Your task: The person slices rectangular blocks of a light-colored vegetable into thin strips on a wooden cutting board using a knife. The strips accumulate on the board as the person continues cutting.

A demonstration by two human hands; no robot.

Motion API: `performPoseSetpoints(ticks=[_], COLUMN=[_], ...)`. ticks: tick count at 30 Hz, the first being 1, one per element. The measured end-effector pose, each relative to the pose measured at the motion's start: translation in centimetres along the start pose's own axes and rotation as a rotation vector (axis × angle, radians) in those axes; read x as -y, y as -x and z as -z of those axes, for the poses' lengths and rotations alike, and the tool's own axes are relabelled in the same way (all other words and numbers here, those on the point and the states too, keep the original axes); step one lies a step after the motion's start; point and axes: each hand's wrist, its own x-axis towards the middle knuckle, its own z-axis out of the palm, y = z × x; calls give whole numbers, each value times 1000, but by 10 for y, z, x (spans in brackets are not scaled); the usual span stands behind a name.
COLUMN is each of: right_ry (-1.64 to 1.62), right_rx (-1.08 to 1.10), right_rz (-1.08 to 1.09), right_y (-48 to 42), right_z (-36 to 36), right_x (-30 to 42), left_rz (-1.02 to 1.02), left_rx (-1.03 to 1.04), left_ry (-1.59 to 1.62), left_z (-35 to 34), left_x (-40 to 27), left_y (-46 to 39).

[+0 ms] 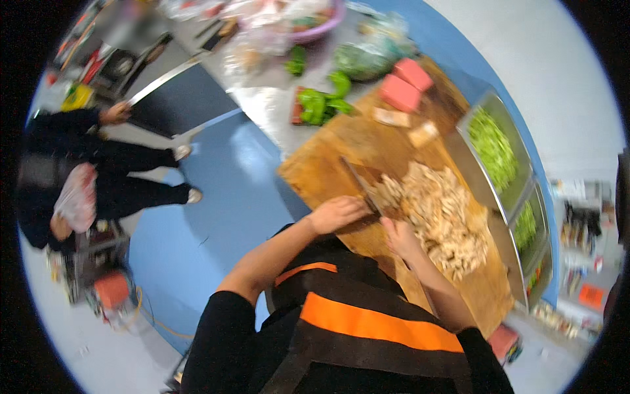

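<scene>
My right hand (401, 239) grips the handle of a kitchen knife (358, 180), whose blade points away across a wooden cutting board (325, 152). My left hand (342, 214) lies on the board's near side, fingertips close beside the blade; a dark brown piece under them is mostly hidden. Beyond the knife spreads a large heap of pale brown food strips (443, 216), with some cut strips (389, 189) right against the blade side. Two pink food blocks (401, 93) and two smaller pale blocks (423, 134) sit at the board's far end.
Metal pans (497, 197) of shredded greens line the board's right side. Green peppers (315, 106), a bag of greens (364, 59) and a purple basin (320, 32) are on the table beyond. At left, another person (88, 147) stands holding a plastic bag (78, 197).
</scene>
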Motion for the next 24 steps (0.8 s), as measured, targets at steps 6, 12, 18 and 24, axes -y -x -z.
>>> performPoseSetpoints(ticks=[6, 12, 18, 24], right_ry=[130, 222, 274, -116], right_rx=[21, -44, -2, 115], right_rz=[-18, 103, 37, -277], right_y=[29, 58, 52, 52], right_z=[18, 15, 17, 25], right_x=[28, 22, 48, 47], left_rz=[39, 44, 83, 22], left_rx=[31, 59, 22, -21], left_ry=[-19, -36, 84, 78], left_z=[2, 5, -2, -7], left_x=[-7, -9, 0, -6], left_y=[-1, -3, 9, 8])
